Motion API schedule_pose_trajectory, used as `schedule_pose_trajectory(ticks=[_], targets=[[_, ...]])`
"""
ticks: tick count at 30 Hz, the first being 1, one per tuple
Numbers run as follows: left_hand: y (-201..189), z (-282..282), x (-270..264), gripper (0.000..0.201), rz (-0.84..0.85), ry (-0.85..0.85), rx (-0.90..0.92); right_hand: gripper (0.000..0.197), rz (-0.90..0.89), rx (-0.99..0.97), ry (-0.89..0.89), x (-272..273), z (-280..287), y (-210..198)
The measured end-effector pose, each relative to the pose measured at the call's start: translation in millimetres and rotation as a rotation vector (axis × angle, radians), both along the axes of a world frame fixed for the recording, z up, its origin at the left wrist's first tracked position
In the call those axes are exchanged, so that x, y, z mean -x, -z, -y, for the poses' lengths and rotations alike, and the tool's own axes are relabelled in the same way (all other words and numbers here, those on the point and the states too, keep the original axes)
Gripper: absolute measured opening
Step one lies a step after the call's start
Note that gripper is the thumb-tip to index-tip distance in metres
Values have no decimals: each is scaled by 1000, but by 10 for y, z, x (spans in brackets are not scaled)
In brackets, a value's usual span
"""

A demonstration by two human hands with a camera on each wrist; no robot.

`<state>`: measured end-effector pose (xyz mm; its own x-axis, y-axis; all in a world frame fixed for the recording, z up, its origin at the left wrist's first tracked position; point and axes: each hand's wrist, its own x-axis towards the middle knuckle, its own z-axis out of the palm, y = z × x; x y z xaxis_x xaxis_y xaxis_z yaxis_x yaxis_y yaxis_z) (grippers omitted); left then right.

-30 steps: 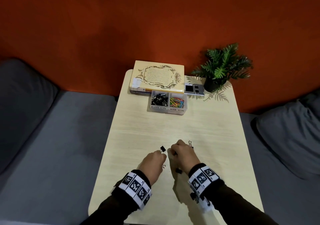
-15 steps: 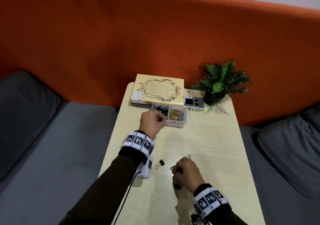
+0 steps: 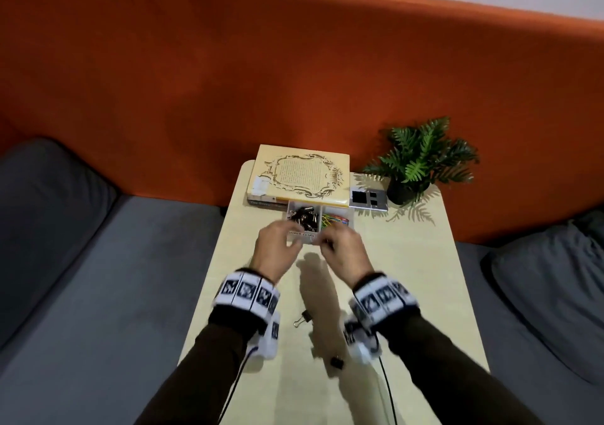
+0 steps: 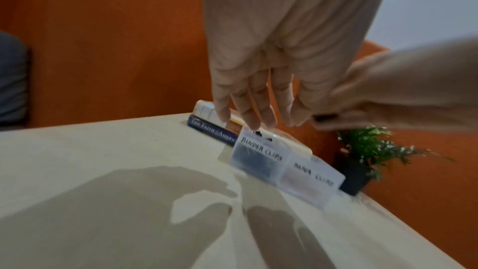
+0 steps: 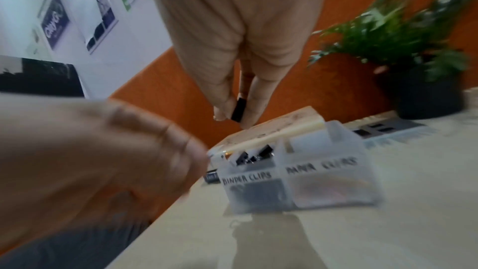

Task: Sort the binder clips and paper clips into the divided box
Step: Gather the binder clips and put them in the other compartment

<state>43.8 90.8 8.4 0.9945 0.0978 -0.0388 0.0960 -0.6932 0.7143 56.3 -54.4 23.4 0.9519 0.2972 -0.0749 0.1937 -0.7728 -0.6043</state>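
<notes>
The clear divided box (image 3: 302,236) stands at the table's far end, black binder clips (image 3: 304,219) in its left cell and coloured paper clips (image 3: 336,220) in its right. My right hand (image 5: 232,118) hovers just above the box (image 5: 297,181) and pinches a black binder clip (image 5: 238,109) between thumb and finger. My left hand (image 4: 258,119) is beside it, in front of the "binder clips" cell (image 4: 258,159), fingers straight and holding nothing. Two loose binder clips lie on the table: one (image 3: 302,318) between my wrists, one (image 3: 336,362) under my right forearm.
A cream book (image 3: 299,174) lies behind the box, with a grey marker card (image 3: 367,199) and a potted fern (image 3: 421,160) to its right. Grey sofa cushions (image 3: 81,261) flank the narrow table (image 3: 408,277). An orange backrest rises behind.
My right hand has travelled from the near part of the table up to the box, carrying a binder clip. My left hand has drawn back a little from the box, now empty.
</notes>
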Motion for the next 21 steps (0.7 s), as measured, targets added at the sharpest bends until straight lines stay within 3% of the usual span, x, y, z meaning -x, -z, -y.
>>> schedule_pose_trajectory(ticks=[2, 8, 11, 15, 21], targets=[[72, -3, 335, 23, -73, 38, 2, 21, 52, 3, 16, -311, -205, -65], [364, 31, 858, 23, -213, 125, -25, 22, -76, 135, -76, -714, -411, -134], [491, 104, 901, 25, -226, 183, -26, 17, -22, 128, -77, -381, -42, -42], [613, 246, 866, 30, -276, 270, -116, 23, -299, 327, 39, 445, 599, 367], [698, 341, 820, 16, -311, 253, -216, 31, -353, 204, 48, 1064, 663, 581]])
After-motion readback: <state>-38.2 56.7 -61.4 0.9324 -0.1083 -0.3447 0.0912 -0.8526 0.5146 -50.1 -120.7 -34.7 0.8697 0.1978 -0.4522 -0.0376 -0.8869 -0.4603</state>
